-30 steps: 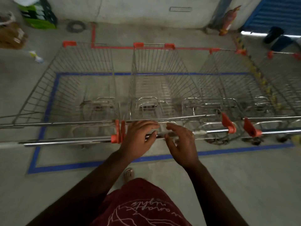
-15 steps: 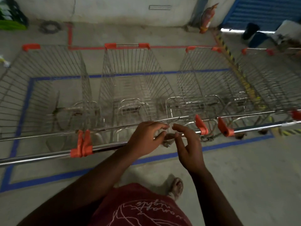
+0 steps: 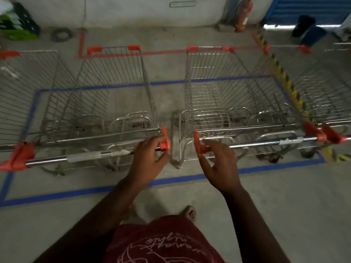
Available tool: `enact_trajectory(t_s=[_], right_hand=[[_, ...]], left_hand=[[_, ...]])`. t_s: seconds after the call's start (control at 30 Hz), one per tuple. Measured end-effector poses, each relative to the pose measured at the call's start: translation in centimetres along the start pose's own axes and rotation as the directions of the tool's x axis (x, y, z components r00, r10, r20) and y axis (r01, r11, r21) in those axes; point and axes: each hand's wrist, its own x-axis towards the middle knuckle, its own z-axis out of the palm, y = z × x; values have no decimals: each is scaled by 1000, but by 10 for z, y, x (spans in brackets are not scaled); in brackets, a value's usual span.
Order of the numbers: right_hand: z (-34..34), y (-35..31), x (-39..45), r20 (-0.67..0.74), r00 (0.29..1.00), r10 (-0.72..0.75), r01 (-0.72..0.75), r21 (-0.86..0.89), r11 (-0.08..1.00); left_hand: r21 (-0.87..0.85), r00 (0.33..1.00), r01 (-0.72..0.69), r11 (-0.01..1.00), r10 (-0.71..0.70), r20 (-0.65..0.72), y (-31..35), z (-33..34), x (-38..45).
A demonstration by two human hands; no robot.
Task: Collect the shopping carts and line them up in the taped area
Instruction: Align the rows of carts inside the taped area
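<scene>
Left hand (image 3: 150,155) at centre frame, fingers curled over the right end of a chrome handle bar (image 3: 85,156), next to its orange end cap (image 3: 164,139); gripping the bar. Right hand (image 3: 218,164) just right of centre, fingers loosely spread and half open, fingertips against the orange end cap (image 3: 198,144) of the neighbouring cart's handle; nothing clasped, no more than a light touch.

Left cart (image 3: 114,88) in centre-left of frame, wire basket with orange corner pieces. Right cart (image 3: 218,88) in centre-right, alongside the first, a narrow gap of floor between the two. Both parked inside the blue tape rectangle (image 3: 180,180), handles toward the lower edge of the frame. One more cart (image 3: 28,88) at far left, another (image 3: 322,82) at far right, the latter past the blue outline, over a yellow-and-black striped line (image 3: 281,73).

Red tape line (image 3: 161,52) on the concrete floor (image 3: 284,205) beyond the baskets, upper middle. Red fire extinguisher (image 3: 244,15) against the wall at upper right. Green object, blurred, at upper left corner. Blue shutter (image 3: 303,8) at top right. Dark red printed garment (image 3: 161,242) at bottom centre, one foot (image 3: 189,212) just above it.
</scene>
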Motion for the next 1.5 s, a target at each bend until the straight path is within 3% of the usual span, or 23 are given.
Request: enact_trajectory(t_s=[0.07, 0.17, 0.33, 0.47, 0.77, 1.03, 1.23, 1.5], right_hand=[[6, 15, 3, 35, 999, 33, -25, -214, 977], [17, 23, 18, 110, 992, 61, -26, -295, 955], [24, 24, 46, 227, 966, 127, -61, -278, 959], [26, 19, 48, 205, 969, 136, -83, -247, 966], [47, -11, 41, 202, 974, 98, -52, -221, 974], [38, -16, 60, 560, 828, -3, 74, -104, 992], [44, -13, 63, 501, 857, -123, 165, -40, 985], [38, -5, 63, 460, 870, -179, 217, -30, 976]], left_hand=[[78, 997, 71, 994, -71, -7, 3, 4, 0], [239, 991, 131, 962, -131, -18, 12, 11, 6], [267, 986, 98, 959, -56, -157, 3, 23, 3], [276, 966, 79, 958, -5, -258, 4, 30, -4], [213, 977, 126, 969, -84, -197, 1, 26, -4], [235, 982, 102, 967, -61, -177, 1, 22, -4], [209, 991, 43, 977, -14, -135, 3, 12, -4], [232, 985, 100, 968, -64, -157, 7, 17, -4]])
